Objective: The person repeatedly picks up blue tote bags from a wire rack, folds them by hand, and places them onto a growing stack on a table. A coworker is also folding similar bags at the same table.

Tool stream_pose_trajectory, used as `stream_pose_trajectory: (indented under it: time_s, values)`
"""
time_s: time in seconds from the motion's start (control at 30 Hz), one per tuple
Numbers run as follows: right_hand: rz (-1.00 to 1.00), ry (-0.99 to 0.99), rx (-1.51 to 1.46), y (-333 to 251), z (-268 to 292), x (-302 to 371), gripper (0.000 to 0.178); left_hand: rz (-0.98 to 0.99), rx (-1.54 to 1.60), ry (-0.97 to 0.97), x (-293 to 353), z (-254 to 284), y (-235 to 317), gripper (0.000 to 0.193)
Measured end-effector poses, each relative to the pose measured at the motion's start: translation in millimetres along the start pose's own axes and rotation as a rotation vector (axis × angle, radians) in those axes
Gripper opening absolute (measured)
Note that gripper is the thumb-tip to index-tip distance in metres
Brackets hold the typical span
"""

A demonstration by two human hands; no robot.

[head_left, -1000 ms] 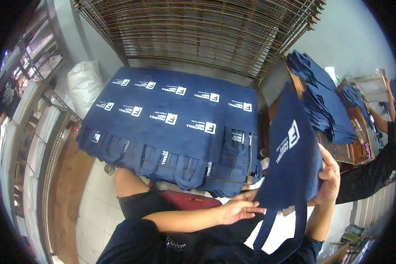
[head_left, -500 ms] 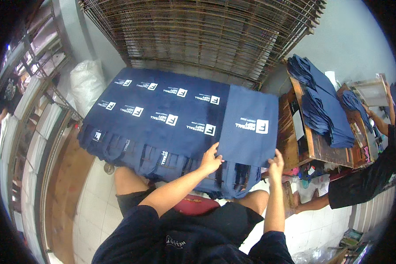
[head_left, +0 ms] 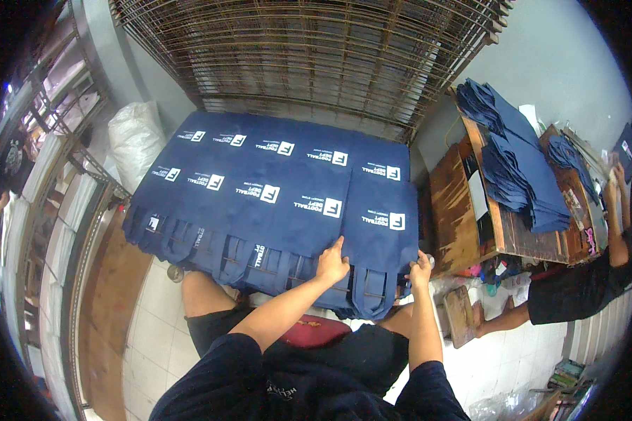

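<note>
Navy fabric tote bags with white prints lie in rows on a waist-high wire rack, their handle loops hanging over the near edge. The near-right tote bag (head_left: 379,200) lies flat, slightly overlapping the bag on its left. My left hand (head_left: 332,265) rests at that bag's near-left edge, index finger stretched out on the cloth. At its near-right corner, my right hand (head_left: 420,270) has thumb and fingers closed on the edge. Behind it, another printed tote bag (head_left: 393,156) fills the far-right spot.
Raised wire racks (head_left: 309,63) stand beyond the bags. On the right, a wooden table (head_left: 470,210) carries stacks of navy fabric (head_left: 519,175), and another person's arm (head_left: 616,210) shows there. A white plastic sack (head_left: 135,140) and shelving (head_left: 56,210) stand left.
The tote bag in my hands has come nearer and now lies flat in the front row, uncovering the far-right bag. My right hand has shifted slightly left and nearer.
</note>
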State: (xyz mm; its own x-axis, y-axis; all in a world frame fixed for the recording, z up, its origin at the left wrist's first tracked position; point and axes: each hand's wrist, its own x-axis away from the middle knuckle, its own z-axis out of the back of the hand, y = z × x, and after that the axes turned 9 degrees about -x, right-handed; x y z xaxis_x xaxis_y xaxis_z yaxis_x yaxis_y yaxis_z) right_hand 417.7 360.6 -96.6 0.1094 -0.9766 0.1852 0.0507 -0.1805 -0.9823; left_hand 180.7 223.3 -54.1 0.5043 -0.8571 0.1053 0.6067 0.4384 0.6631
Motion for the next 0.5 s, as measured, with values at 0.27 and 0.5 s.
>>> stream_pose_trajectory:
  time_s: [0.27, 0.5]
  values:
    - [-0.072, 0.023, 0.031, -1, -3, 5, 0.048, -0.074, -0.067, 0.038, -1, -7, -14, 0.059]
    - [-0.081, 0.039, 0.059, -7, -6, 9, 0.046, -0.067, -0.062, 0.015, 0, -4, -17, 0.054]
